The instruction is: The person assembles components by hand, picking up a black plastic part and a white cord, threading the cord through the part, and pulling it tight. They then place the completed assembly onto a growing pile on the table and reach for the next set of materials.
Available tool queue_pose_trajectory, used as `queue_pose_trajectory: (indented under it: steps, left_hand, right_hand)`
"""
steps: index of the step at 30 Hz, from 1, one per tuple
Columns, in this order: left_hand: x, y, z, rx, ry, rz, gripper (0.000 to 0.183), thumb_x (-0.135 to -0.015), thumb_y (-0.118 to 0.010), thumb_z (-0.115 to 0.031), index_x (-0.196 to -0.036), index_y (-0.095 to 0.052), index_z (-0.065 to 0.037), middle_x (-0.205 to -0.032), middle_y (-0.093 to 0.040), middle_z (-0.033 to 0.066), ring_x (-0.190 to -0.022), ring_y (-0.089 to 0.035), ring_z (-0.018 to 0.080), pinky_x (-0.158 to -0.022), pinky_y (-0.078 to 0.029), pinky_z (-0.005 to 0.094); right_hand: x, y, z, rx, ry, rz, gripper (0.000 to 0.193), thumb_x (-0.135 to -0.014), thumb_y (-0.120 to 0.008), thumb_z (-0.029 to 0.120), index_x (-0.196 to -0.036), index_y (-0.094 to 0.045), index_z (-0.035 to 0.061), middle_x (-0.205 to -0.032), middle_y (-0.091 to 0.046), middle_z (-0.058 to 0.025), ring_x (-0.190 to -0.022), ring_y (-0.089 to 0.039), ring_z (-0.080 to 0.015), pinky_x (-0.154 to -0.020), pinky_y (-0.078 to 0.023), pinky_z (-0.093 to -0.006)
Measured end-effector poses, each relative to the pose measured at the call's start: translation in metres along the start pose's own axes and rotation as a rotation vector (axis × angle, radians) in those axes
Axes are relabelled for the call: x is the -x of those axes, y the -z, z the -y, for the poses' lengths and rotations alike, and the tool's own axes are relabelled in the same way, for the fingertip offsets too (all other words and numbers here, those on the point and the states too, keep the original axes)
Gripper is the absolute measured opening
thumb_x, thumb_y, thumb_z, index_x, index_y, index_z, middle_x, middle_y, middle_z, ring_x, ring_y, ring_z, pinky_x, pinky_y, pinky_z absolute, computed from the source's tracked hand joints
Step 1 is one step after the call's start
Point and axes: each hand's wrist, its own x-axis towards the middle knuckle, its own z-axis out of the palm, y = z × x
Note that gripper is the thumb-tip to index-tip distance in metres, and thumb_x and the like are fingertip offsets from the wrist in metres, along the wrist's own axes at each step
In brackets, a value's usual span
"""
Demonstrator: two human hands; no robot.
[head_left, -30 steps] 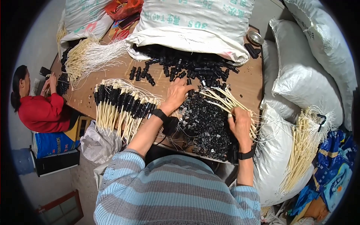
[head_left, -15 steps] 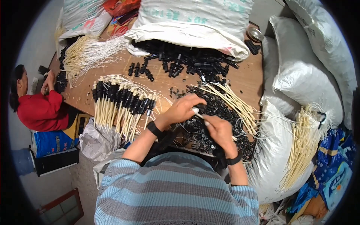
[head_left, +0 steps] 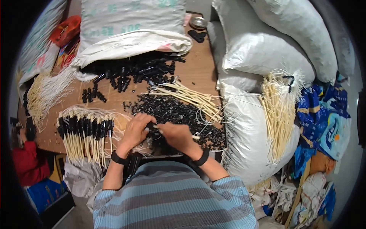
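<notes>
Over a heap of small black plastic pieces on the table's near part, my two hands are close together. My right hand is closed round a cream-coloured rod; its far end shows by the left fingertips. My left hand is closed, its thumb and fingers pinching a black piece at that end, partly hidden by the fingers. Left of it lies a row of cream rods with black sleeves and thin white wires. A bundle of bare cream rods rests on the heap's far side.
An open white woven sack spills black tubular parts at the back. Full white sacks stand on the right, one bearing a rod bundle. A metal bowl sits at the far corner. A person in a red sleeve is at left.
The view has swung right, so the table and sacks appear farther left. My hands stay together over the black pieces, still holding the rod and black piece.
</notes>
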Motion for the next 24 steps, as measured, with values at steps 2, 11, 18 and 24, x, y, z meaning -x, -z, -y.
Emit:
queue_pose_trajectory:
  steps: [2, 11, 18, 24]
  left_hand:
    - [0.001, -0.007, 0.003, -0.001, -0.035, -0.006, 0.037, -0.064, -0.056, 0.011, -0.096, -0.058, -0.006, -0.088, -0.058, 0.0125, -0.089, -0.055, 0.0344, -0.077, -0.045, 0.0404]
    - [-0.001, 0.004, -0.025, -0.073, -0.221, -0.128, 0.037, -0.072, -0.064, -0.005, -0.109, -0.066, -0.008, -0.085, -0.061, 0.0128, -0.076, -0.058, 0.0333, -0.065, -0.045, 0.0402]
    - [0.034, -0.002, 0.045, -0.110, 0.298, -0.269, 0.032, -0.085, -0.057, -0.002, -0.117, -0.059, -0.002, -0.079, -0.062, 0.0181, -0.064, -0.057, 0.0366, -0.059, -0.045, 0.0420]
    - [0.015, -0.010, 0.010, 0.731, 0.591, -0.193, 0.017, -0.090, -0.056, -0.003, -0.103, -0.066, -0.001, -0.078, -0.061, -0.0017, -0.060, -0.049, 0.0052, -0.053, -0.039, 0.0204]
  right_hand:
    - [-0.003, -0.004, 0.001, 0.011, 0.035, -0.026, 0.006, -0.082, -0.059, 0.013, -0.087, -0.059, 0.0104, -0.064, -0.053, -0.0045, -0.052, -0.058, -0.0251, -0.043, -0.043, -0.0348]
    - [-0.022, 0.034, -0.016, 0.107, -0.103, 0.060, 0.010, -0.080, -0.063, 0.020, -0.085, -0.058, 0.0126, -0.072, -0.062, -0.0060, -0.061, -0.063, -0.0296, -0.045, -0.045, -0.0425]
    - [-0.018, 0.044, -0.036, -1.417, -0.513, -0.024, 0.019, -0.089, -0.063, 0.022, -0.089, -0.065, 0.0033, -0.096, -0.067, -0.0010, -0.068, -0.059, -0.0097, -0.054, -0.046, -0.0247]
    - [-0.023, -0.013, 0.009, -0.103, 0.005, 0.266, 0.026, -0.082, -0.069, 0.030, -0.097, -0.060, 0.0100, -0.081, -0.064, -0.0095, -0.070, -0.066, -0.0266, -0.057, -0.050, -0.0368]
